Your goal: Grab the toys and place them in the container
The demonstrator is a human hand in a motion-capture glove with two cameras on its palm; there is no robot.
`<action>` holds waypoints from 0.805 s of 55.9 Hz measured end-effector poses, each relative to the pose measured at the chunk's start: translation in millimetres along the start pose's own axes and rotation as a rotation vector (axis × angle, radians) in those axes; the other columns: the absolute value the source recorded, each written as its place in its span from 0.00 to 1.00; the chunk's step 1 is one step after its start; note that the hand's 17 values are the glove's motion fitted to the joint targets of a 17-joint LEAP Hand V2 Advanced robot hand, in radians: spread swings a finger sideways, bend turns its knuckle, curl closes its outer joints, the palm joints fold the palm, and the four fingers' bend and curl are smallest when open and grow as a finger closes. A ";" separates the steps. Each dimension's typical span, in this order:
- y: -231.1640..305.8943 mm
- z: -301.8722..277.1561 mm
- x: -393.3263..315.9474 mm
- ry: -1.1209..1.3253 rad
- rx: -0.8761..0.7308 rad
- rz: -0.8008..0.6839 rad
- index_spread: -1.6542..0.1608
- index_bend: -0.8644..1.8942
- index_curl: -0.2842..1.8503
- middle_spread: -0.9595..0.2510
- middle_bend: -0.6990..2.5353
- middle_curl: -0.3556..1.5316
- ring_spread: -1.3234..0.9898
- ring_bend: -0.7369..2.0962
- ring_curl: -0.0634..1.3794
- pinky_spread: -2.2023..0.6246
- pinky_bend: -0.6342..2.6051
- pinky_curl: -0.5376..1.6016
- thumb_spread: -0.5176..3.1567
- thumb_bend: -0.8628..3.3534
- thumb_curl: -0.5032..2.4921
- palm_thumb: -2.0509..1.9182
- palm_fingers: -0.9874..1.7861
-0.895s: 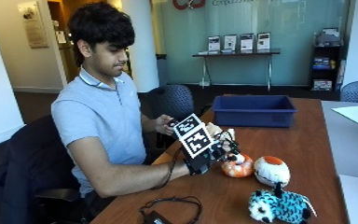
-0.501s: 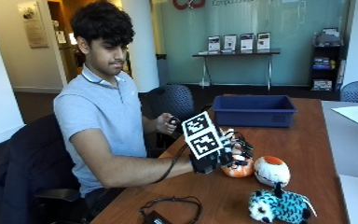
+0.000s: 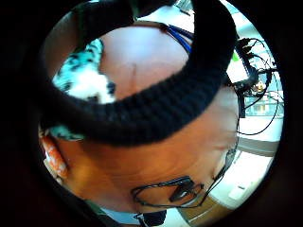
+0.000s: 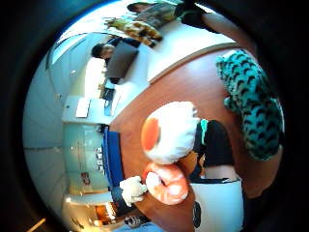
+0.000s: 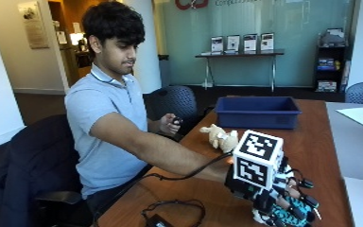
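Bright and even in the outside view, with no hard shadows. Cool light off the glass wall [image 5: 251, 28] at the back; warmer glow from the doorway [image 5: 74, 38] beside it. Pale sheen on the tabletop [image 5: 307, 137] near the blue container [image 5: 257, 111]. In the thumb side palm view, strong glare on the white surface [image 4: 178, 43] past the tabletop, and the white plush toy [image 4: 169, 130] nearly washed out. In the little finger side palm view, a warm bright patch on the wood, crossed by a dark black strap [image 3: 156, 109].
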State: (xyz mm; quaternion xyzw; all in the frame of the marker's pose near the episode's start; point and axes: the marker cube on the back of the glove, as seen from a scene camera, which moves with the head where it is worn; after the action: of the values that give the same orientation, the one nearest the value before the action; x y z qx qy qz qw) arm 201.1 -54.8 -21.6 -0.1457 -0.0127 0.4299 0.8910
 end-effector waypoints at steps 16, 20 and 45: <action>-18.8 24.6 -0.8 0.113 0.024 -0.042 0.72 0.33 0.23 0.82 0.26 0.26 0.54 0.54 0.21 0.71 0.56 0.45 0.59 0.35 0.31 0.65 0.52; -20.9 11.0 -3.7 0.045 0.094 -0.039 0.73 0.36 0.23 0.81 0.28 0.27 0.52 0.61 0.27 0.69 0.56 0.44 0.57 0.37 0.34 0.69 0.59; 30.1 -96.1 -220.5 -0.141 0.175 -0.356 0.77 0.38 0.28 0.82 0.28 0.32 0.47 0.62 0.33 0.67 0.52 0.44 0.50 0.36 0.43 0.73 0.65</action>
State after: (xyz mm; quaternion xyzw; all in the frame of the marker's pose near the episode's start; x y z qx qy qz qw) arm 53.4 -230.7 -99.1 -0.0325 -0.0631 0.2745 0.9590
